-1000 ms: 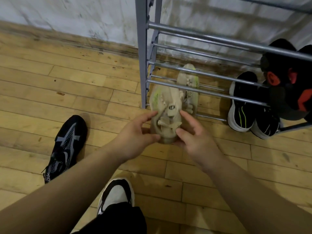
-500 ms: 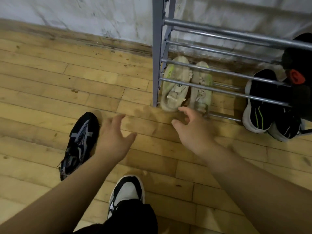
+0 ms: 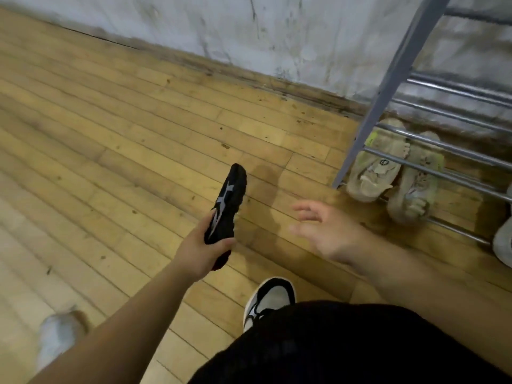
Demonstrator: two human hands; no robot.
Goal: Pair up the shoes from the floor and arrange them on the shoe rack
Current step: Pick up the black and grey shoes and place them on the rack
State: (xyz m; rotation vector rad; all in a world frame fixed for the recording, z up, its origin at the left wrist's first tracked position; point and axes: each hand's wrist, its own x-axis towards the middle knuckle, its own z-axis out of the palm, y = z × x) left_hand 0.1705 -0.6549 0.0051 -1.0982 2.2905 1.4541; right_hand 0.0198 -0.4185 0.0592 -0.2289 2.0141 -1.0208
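My left hand (image 3: 202,249) grips a black shoe with grey stripes (image 3: 230,198) by its heel end, lifted off the wooden floor with its toe pointing away. My right hand (image 3: 324,231) hovers to the right of it, fingers spread and holding nothing. The grey metal shoe rack (image 3: 399,70) stands at the right against the wall. A pair of beige shoes (image 3: 371,167) sits side by side on its lowest bars.
A light grey shoe (image 3: 55,333), blurred, lies on the floor at the lower left beside my forearm. My own foot in a black and white sneaker (image 3: 270,299) stands at the bottom centre. Part of another shoe (image 3: 504,242) shows at the right edge.
Both hands let go of the beige shoe, now set on the rack beside its mate. My left hand swung left and picked the black shoe up off the floor. The view turned left.
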